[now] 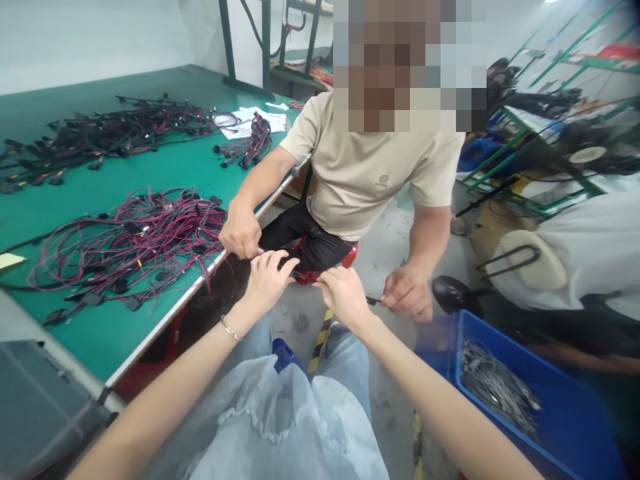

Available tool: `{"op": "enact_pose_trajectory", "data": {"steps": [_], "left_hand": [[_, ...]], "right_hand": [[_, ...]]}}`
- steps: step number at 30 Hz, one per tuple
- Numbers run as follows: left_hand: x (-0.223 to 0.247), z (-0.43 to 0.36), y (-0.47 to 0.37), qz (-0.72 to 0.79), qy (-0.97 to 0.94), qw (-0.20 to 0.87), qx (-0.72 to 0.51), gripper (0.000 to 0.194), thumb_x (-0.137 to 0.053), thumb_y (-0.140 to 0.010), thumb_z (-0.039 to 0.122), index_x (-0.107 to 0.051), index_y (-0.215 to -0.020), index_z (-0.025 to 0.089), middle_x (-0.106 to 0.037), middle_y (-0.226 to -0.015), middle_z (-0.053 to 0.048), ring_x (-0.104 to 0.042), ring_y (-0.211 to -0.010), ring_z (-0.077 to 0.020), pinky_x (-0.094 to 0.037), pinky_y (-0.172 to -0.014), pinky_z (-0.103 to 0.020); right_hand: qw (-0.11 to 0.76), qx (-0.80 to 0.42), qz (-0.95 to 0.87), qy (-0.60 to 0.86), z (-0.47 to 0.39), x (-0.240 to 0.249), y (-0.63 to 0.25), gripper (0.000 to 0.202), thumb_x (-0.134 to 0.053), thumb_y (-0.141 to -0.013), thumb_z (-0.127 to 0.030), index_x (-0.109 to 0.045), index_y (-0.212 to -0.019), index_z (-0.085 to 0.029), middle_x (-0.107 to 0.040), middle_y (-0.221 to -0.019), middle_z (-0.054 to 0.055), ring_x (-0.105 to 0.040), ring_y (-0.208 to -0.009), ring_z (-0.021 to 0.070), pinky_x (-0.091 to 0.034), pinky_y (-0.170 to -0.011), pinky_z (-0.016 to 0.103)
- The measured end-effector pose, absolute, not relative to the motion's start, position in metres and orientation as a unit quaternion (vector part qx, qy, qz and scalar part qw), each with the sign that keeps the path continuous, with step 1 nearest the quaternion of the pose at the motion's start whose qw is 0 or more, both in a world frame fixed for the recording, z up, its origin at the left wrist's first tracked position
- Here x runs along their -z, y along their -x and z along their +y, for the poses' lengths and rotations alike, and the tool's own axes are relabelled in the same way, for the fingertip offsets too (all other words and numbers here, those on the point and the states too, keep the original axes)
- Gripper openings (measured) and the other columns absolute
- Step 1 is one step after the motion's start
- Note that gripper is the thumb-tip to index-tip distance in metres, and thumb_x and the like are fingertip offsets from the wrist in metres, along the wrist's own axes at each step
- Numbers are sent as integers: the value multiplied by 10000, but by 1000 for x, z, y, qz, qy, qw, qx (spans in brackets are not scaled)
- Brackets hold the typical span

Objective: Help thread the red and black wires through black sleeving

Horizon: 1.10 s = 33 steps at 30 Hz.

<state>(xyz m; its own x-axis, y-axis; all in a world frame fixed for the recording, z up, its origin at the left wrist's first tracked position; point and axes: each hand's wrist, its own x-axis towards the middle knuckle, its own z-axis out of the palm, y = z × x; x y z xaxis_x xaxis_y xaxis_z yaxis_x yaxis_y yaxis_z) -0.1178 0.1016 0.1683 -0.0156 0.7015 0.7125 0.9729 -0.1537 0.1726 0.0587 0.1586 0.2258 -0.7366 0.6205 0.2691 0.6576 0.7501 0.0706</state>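
Observation:
A thin dark cable with some red in it is stretched from side to side in front of my lap. My left hand is closed around its left part, fingers bent over it. Close by, my right hand pinches the cable between thumb and fingers. A co-worker sits facing me, one hand at the cable's left end, just beyond my left hand. The co-worker's other hand grips the right end, beside a small black piece. My fingers hide much of the cable.
To my left, a green table bears a heap of red and black wires and dark cable bundles. White papers lie farther back. A blue bin with grey cables stands at the right. Green racks are behind it.

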Motion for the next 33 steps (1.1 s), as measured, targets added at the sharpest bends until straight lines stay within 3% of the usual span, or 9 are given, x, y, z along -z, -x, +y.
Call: {"op": "enact_pose_trajectory", "data": {"steps": [2,5,8,15,20,26,33], "left_hand": [[-173,110,124,-566,719,224,335,98,-580,-809,244,-632,-869,187,-622,-913,-63,-517,-865,-216,-384,-704,-341],[-180,113,131,-495,765,231,341,163,-499,-862,215,-620,-776,149,-605,-739,-39,-503,-737,-162,-371,-653,-298],[-186,111,134,-471,769,232,364,179,-488,-868,197,-620,-758,145,-584,-692,-30,-503,-699,-150,-375,-646,-286],[-176,129,140,-453,760,280,373,253,-458,-875,204,-621,-682,197,-557,-608,-6,-501,-580,-142,-358,-544,-280],[-190,115,144,-463,802,206,316,217,-446,-881,210,-616,-752,172,-614,-739,-26,-544,-694,-162,-384,-595,-281],[-192,118,149,-482,824,144,260,226,-400,-897,200,-620,-896,148,-626,-843,-62,-540,-799,-182,-406,-659,-290],[-193,118,149,-484,826,165,235,242,-386,-884,150,-625,-921,143,-619,-845,-76,-517,-793,-188,-420,-685,-305]], "right_hand": [[114,77,-927,348,161,-224,-59,186,-517,-858,-283,-619,-751,-172,-633,-736,36,-507,-715,161,-237,-653,293],[119,82,-926,349,162,-223,-62,155,-528,-851,-291,-616,-776,-187,-628,-748,27,-507,-726,166,-256,-655,302],[133,143,-927,321,157,-221,-70,90,-549,-832,-253,-612,-866,-199,-611,-800,34,-489,-729,176,-276,-640,313],[211,282,-884,308,149,-203,-75,358,-494,-829,-159,-486,-1185,-195,-569,-862,53,-456,-708,187,-338,-625,330],[95,250,-889,372,148,-221,-94,100,-485,-846,-176,-581,-821,-176,-568,-807,63,-473,-763,197,-306,-650,334],[24,233,-896,377,158,-226,-136,138,-454,-856,-139,-586,-813,-148,-588,-767,74,-474,-753,194,-237,-640,323],[-16,220,-893,392,155,-233,-142,121,-459,-826,-80,-566,-803,-133,-597,-736,81,-515,-712,191,-241,-627,312]]}}
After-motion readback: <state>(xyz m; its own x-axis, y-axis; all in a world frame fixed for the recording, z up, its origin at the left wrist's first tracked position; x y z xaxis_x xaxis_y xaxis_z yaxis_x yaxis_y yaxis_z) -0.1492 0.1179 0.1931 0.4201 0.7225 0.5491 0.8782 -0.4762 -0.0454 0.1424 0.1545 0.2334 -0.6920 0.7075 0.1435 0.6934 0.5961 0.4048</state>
